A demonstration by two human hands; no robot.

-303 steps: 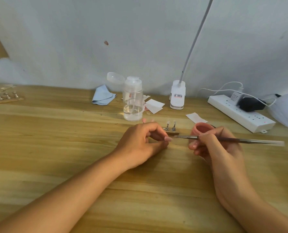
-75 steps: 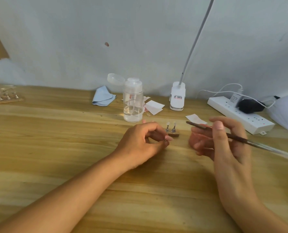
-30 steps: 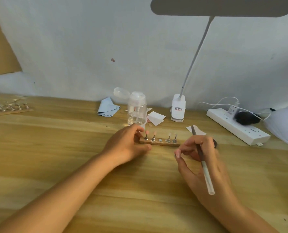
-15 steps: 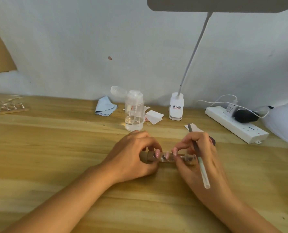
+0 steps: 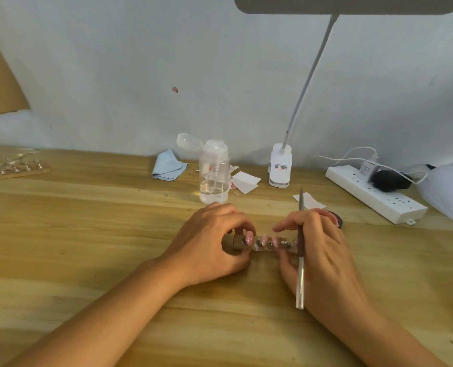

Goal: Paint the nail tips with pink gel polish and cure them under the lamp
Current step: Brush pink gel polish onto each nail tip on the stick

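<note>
Left hand (image 5: 209, 242) pinching wooden holder (image 5: 237, 242), glossy pink nail tips (image 5: 248, 237)

Bare table (image 5: 87, 234) across the left and lower frame: open approach there. Centre is blocked: left hand (image 5: 212, 242) and right hand (image 5: 323, 250) grip both ends of the nail-tip holder (image 5: 266, 243), and the brush (image 5: 300, 260) in the right hand sticks out toward the lower frame. Pump bottle (image 5: 214, 176), paper squares (image 5: 246, 181) and lamp clip (image 5: 280, 168) line the back centre, with a blue cloth (image 5: 167, 166) just left. Power strip (image 5: 373, 194), cables (image 5: 347, 154) and a white dome (image 5: 447, 189) crowd the right. Lamp head (image 5: 352, 4) overhangs the top right. Second rack (image 5: 13, 168) sits at the far left edge.
</note>
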